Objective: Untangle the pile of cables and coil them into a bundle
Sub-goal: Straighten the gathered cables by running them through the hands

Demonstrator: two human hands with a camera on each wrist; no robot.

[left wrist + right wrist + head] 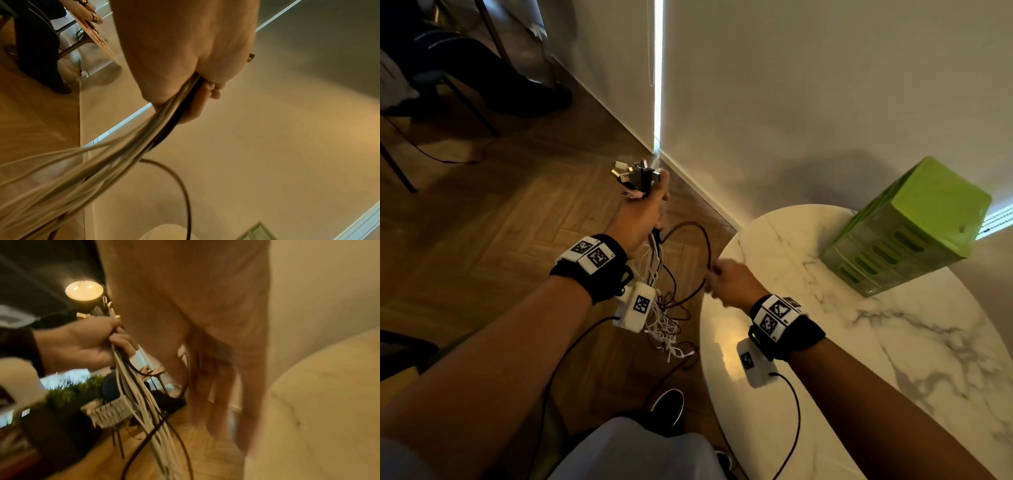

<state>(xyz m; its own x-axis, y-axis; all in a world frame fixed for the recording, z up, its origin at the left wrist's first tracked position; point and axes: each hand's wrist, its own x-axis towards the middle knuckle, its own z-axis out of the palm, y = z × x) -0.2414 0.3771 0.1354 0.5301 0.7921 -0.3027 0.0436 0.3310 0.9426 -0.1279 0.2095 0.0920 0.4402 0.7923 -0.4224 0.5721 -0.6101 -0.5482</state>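
Observation:
My left hand point(642, 214) is raised over the wooden floor and grips a bunch of white and black cables point(655, 253) just below their plugs point(637, 176), which stick up out of the fist. The left wrist view shows the fingers of my left hand point(197, 104) curled round the cables point(123, 154). The loose ends hang down into a tangle point(666, 329) on the floor. One black cable point(703, 246) loops out to the right. My right hand point(724, 279) is at that loop, blurred. Its fingers point(216, 378) hang fairly straight with nothing visibly between them.
A round white marble table point(876, 359) fills the right side, with a green drawer box point(914, 226) at its far edge. My shoe point(667, 407) is below the tangle. A chair and another person's legs point(469, 72) are at the far left. The wall stands close behind.

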